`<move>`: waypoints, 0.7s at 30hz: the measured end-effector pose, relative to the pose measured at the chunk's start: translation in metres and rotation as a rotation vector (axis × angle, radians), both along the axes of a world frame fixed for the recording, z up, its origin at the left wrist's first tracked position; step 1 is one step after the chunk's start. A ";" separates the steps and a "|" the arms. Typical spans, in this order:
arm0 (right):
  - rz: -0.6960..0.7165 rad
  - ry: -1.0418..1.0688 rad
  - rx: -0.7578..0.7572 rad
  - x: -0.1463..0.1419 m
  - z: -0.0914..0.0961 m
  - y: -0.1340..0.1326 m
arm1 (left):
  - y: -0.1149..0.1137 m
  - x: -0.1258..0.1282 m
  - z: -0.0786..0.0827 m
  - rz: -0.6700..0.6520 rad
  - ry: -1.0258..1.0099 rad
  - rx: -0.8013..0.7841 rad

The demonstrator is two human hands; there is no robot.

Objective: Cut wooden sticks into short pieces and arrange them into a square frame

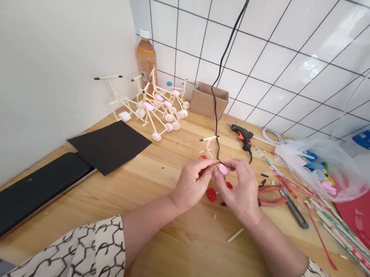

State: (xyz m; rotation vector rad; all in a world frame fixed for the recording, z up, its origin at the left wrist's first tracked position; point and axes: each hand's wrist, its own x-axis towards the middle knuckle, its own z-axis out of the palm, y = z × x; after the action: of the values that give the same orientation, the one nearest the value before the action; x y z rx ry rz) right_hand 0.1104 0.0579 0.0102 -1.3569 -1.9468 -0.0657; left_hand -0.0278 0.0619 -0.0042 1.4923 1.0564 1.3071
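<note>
My left hand is closed, fingertips pinched on the stick frame of a small model tricycle. It has a black-tipped handlebar stick at the top and red bottle-cap wheels below. My right hand curls around the other side, thumb and index finger at the pink oval seat. Fingers cover much of the frame, so its joints are hidden. Past my right hand lie red-handled pliers and a grey utility knife. Behind my hands rests a black glue gun, its cord running near the model.
Several similar models with white wheels stand at the back left, beside a drink bottle. A cardboard box is against the tiled wall. Black sheets lie left. A plastic bag of caps and wrapped sticks occupy the right.
</note>
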 end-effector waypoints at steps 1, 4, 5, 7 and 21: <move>-0.001 -0.002 0.003 0.000 0.000 0.000 | 0.000 0.000 0.000 -0.001 -0.001 -0.002; -0.010 -0.003 0.001 -0.001 0.000 0.000 | 0.000 0.000 0.001 0.001 -0.003 -0.004; -0.012 -0.002 -0.002 -0.001 0.001 -0.001 | 0.000 0.000 0.002 0.000 -0.003 -0.004; -0.012 -0.004 -0.006 -0.002 0.001 -0.001 | 0.001 0.000 0.002 -0.002 -0.001 -0.002; -0.023 0.006 0.007 -0.006 -0.001 -0.001 | 0.001 0.002 -0.002 -0.039 -0.034 -0.030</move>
State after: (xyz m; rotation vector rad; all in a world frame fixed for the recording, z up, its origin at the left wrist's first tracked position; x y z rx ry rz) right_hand 0.1045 0.0574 0.0097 -1.3733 -1.9248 -0.0796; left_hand -0.0260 0.0629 -0.0062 1.4566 1.0155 1.2801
